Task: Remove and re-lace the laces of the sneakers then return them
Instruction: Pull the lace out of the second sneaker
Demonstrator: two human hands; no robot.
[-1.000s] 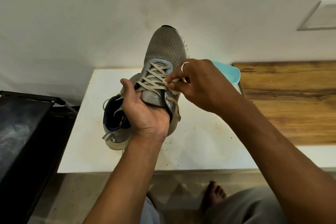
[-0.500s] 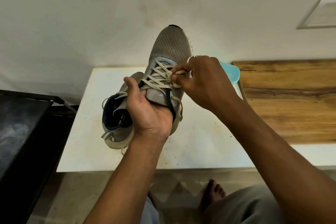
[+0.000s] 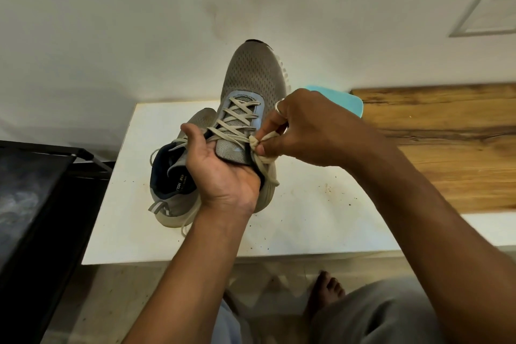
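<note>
- Head view: the left hand (image 3: 220, 173) grips the grey sneaker (image 3: 252, 81) at its tongue, toe up, above the white surface (image 3: 307, 220). The right hand (image 3: 304, 131) pinches the bunched lace (image 3: 237, 123) beside an upper eyelet.
- This is probably unlacing; next, draw that end free.
- The second sneaker (image 3: 173, 187) lies on the surface behind the left hand, and a turquoise object (image 3: 346, 100) sits beyond. Neither seems to be in the way.

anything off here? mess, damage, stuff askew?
Minor only: dark specks litter the white table right of the sneakers, possibly dirt. The second sneaker on the table has a loose lace end trailing past its heel. The held sneaker, gripped by the left hand, looks intact; the right hand pinches its lace.
</note>
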